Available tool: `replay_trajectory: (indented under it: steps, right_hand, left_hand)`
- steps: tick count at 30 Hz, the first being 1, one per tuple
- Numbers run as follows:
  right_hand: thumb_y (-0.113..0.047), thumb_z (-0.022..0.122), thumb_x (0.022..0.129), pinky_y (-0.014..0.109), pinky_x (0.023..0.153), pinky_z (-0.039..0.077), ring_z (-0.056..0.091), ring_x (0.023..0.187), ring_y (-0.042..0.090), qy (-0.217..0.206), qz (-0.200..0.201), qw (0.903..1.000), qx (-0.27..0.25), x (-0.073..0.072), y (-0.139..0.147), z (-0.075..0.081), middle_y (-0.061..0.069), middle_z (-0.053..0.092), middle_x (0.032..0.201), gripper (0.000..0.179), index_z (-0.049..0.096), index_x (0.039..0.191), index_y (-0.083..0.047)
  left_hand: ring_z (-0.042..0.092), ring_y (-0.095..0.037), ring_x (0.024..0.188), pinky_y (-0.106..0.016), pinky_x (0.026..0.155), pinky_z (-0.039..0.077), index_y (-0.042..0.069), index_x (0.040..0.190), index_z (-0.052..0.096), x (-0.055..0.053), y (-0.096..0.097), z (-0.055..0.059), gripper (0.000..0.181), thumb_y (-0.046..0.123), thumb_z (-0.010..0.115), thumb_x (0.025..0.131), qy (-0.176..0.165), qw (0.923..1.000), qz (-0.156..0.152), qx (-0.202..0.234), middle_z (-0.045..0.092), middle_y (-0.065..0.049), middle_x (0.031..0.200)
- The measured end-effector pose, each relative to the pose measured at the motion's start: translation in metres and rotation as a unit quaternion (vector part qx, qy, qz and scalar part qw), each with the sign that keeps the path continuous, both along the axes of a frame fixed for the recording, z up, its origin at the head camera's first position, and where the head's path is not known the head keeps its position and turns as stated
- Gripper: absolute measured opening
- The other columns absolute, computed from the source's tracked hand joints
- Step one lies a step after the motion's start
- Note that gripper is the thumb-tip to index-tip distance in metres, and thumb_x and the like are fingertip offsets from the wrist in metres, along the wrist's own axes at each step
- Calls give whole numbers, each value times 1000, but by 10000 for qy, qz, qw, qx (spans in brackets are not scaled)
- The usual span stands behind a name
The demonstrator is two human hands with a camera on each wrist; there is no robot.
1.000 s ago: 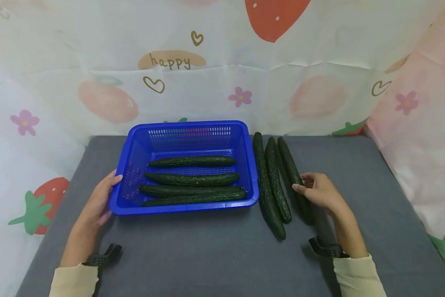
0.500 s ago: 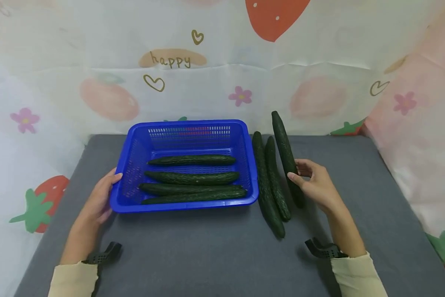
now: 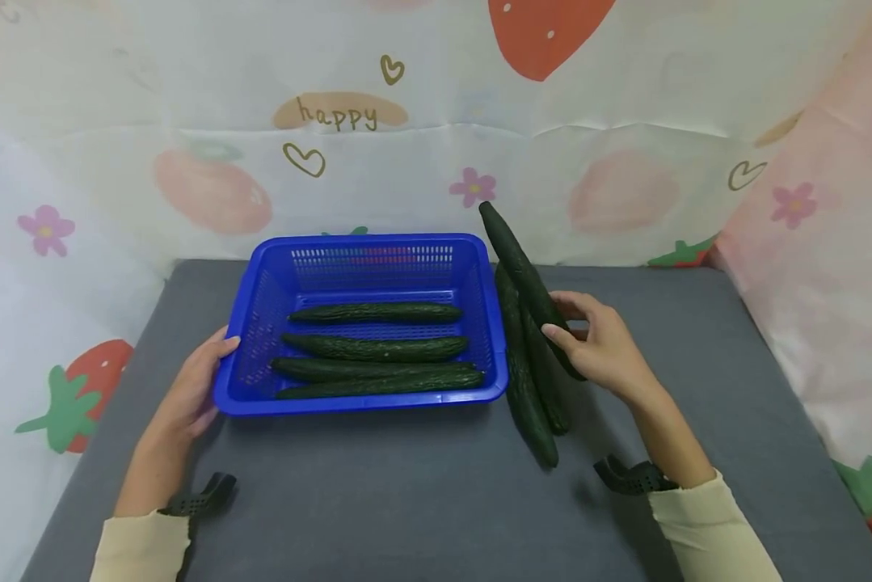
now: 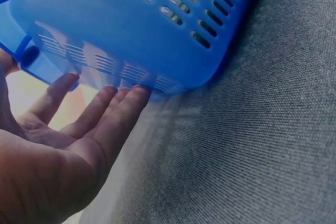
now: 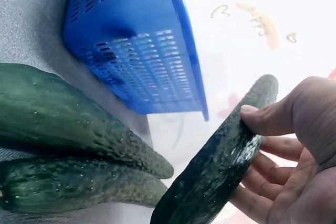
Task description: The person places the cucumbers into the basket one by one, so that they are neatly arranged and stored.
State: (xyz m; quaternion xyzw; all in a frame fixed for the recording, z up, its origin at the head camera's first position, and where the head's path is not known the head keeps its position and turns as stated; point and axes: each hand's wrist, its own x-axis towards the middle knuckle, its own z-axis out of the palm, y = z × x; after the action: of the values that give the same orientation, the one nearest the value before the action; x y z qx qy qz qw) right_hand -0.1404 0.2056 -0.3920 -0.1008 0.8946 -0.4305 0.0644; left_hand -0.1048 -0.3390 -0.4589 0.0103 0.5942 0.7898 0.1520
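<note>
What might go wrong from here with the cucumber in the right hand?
The held cucumber may tip or slip: the right hand grips it off-centre, toward its near end. Its far end might knock the blue basket close by. Lowered early, it could nudge the two cucumbers lying beside the basket.

We wear long sleeves in a pale, creamy yellow: the left sleeve (image 3: 141,551) shows at the lower left of the head view, the right sleeve (image 3: 714,529) at the lower right. Both look plain, and the right one falls in soft creases. Just past each cuff we carry a black wrist mount, the left one (image 3: 187,505) dotted with small holes, the right one (image 3: 635,478) similarly curved. Our left hand (image 3: 197,386) and right hand (image 3: 601,346) are ungloved.
</note>
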Motion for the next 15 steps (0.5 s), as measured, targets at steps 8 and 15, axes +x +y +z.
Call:
replay_trajectory:
  steps: [8,15]
  right_hand:
    - [-14,66,105,60,109,53,56,135,41,471,489,9971,335,-5,-6,13,23,56,149,50,50,151,-2]
    - [-17,68,105,57,105,56,61,129,38,755,816,9909,759,-15,-21,25,18,63,141,46,56,148,-7]
  left_hand:
    - [74,-10,114,-31,89,64,20,156,35,-2,3,1,43,31,42,115,-119,9993,53,-343,73,9,128]
    - [75,-10,112,-31,88,65,20,154,37,1,0,0,40,31,41,115,-18,9991,95,-413,72,9,127]
